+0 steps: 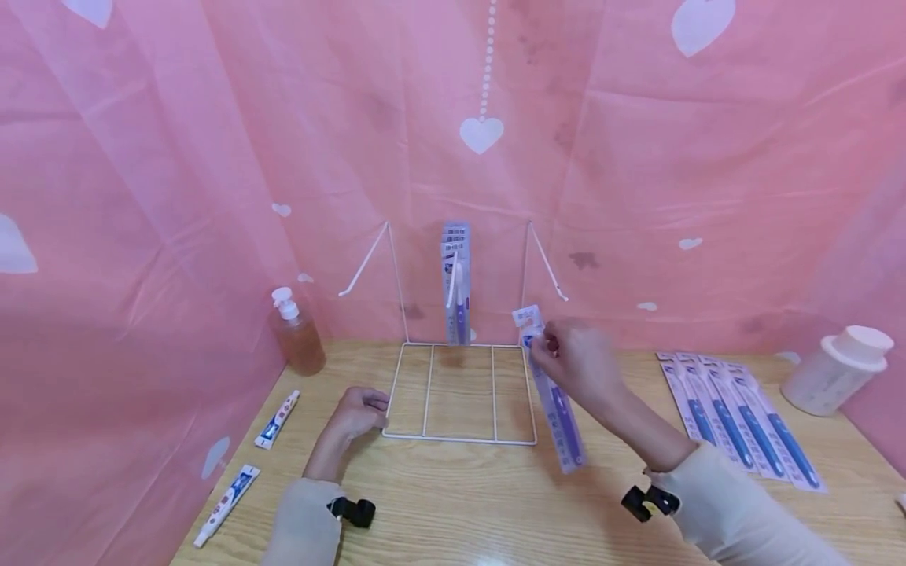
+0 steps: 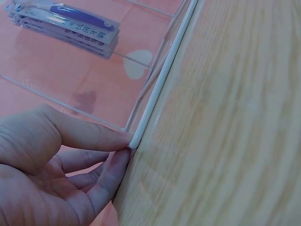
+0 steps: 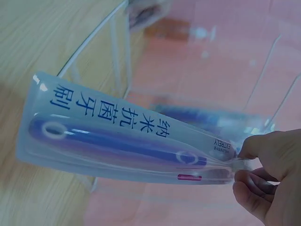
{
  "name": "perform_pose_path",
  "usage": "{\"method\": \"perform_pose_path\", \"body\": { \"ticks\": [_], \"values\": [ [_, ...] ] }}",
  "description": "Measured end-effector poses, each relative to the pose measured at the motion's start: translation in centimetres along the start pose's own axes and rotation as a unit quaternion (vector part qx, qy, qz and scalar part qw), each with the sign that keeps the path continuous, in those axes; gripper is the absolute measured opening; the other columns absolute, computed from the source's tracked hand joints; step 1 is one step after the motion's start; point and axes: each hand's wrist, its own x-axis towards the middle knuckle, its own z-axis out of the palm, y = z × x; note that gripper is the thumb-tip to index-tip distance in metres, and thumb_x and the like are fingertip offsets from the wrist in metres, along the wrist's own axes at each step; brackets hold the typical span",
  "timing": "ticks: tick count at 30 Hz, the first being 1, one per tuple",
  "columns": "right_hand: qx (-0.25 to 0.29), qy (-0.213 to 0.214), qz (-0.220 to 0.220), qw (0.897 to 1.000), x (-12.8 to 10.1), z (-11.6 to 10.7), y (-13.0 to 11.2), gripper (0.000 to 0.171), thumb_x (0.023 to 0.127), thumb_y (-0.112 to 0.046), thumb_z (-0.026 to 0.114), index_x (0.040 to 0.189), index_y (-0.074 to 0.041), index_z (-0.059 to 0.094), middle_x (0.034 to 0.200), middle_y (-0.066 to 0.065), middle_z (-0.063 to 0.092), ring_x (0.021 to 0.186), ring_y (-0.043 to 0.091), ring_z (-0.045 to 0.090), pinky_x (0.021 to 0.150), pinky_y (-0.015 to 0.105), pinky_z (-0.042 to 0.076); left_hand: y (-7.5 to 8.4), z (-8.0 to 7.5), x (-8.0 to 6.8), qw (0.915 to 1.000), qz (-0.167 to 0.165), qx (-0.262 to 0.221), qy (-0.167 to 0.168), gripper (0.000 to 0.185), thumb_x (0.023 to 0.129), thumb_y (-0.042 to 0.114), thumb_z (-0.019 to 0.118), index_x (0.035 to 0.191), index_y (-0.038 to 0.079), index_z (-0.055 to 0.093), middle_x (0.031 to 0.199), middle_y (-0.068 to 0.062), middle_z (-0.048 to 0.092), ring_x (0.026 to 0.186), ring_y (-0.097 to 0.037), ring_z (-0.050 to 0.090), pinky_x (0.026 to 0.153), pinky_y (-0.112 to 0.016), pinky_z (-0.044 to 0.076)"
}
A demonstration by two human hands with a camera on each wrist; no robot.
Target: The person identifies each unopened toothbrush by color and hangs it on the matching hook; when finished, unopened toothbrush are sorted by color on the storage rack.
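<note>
A packaged toothbrush (image 1: 555,393) is pinched at its top end between thumb and curled fingers of the right hand (image 1: 576,362), just right of the wire rack (image 1: 460,436). The pack is held clear of the table (image 1: 460,503), its long axis steeply tilted: the gripped header end is up and toward the back, the free end hangs down and toward the person. In the right wrist view the pack (image 3: 127,136) is seen lengthwise, with the brush's purple handle running along it and the fingers (image 3: 254,146) closed on one end.

The left hand (image 1: 357,413) is laid on the table at the rack's front left corner. In the left wrist view the rack's white wire (image 2: 160,89) is touched at its corner by a fingertip and the thumb (image 2: 94,136); the fingers are loosely curled, and nothing is gripped.

More packs (image 1: 456,283) are hung upright on the rack's middle hook. Four packs (image 1: 743,417) are laid side by side on the table at the right, near a white jar (image 1: 838,369). A pump bottle (image 1: 297,334) and two toothpaste tubes (image 1: 278,419) are seen at the left.
</note>
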Motion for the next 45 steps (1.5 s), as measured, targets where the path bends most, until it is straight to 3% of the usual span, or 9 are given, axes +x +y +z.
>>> {"method": "perform_pose_path", "body": {
  "ticks": [6,12,20,37,45],
  "values": [
    [0.052,0.056,-0.016,0.997,0.5,0.0,-4.4,0.014,0.082,-0.008,0.072,0.071,-0.007,0.063,0.066,0.002,0.06,0.053,0.009,0.052,0.046,0.022,0.044,0.0,-0.3,-0.1,1.0,0.004,0.001,0.005,0.039,0.063,-0.017,0.069,0.101,-0.011,0.068,0.087,-0.012,0.064,0.081,-0.022,0.06,0.069,-0.027,0.05],
    [0.116,0.119,-0.041,0.985,1.2,-0.1,-7.9,0.011,0.082,-0.007,0.075,0.074,-0.006,0.066,0.069,0.002,0.062,0.058,0.01,0.059,0.051,0.021,0.05,0.1,-0.3,-0.2,1.0,0.003,0.002,-0.003,0.04,0.063,-0.017,0.069,0.102,-0.011,0.068,0.089,-0.013,0.064,0.082,-0.023,0.06,0.07,-0.028,0.051],
    [0.17,0.128,-0.06,0.975,2.2,0.2,-10.1,0.012,0.081,-0.006,0.075,0.075,-0.007,0.065,0.069,0.001,0.064,0.056,0.006,0.059,0.051,0.018,0.049,-0.1,-0.1,0.0,1.0,0.003,0.0,-0.001,0.037,0.064,-0.017,0.07,0.1,-0.01,0.068,0.088,-0.011,0.064,0.082,-0.021,0.06,0.07,-0.027,0.05],
    [0.095,0.128,-0.035,0.987,3.6,1.3,-10.6,0.013,0.08,-0.008,0.074,0.072,-0.005,0.064,0.063,0.001,0.058,0.051,0.01,0.053,0.045,0.022,0.043,-0.1,-0.1,-0.1,0.9999,-0.013,0.002,-0.01,0.037,0.066,-0.015,0.071,0.103,-0.008,0.068,0.091,-0.012,0.063,0.086,-0.024,0.059,0.073,-0.03,0.051],
    [0.069,0.118,-0.022,0.99,4.7,2.4,-9.8,0.012,0.083,-0.01,0.07,0.075,-0.003,0.063,0.068,0.006,0.063,0.054,0.016,0.059,0.046,0.028,0.046,0.1,-0.1,-0.1,1.0,-0.007,0.001,-0.002,0.039,0.066,-0.016,0.069,0.104,-0.01,0.068,0.092,-0.013,0.063,0.086,-0.025,0.059,0.072,-0.029,0.05]
  ]
}}
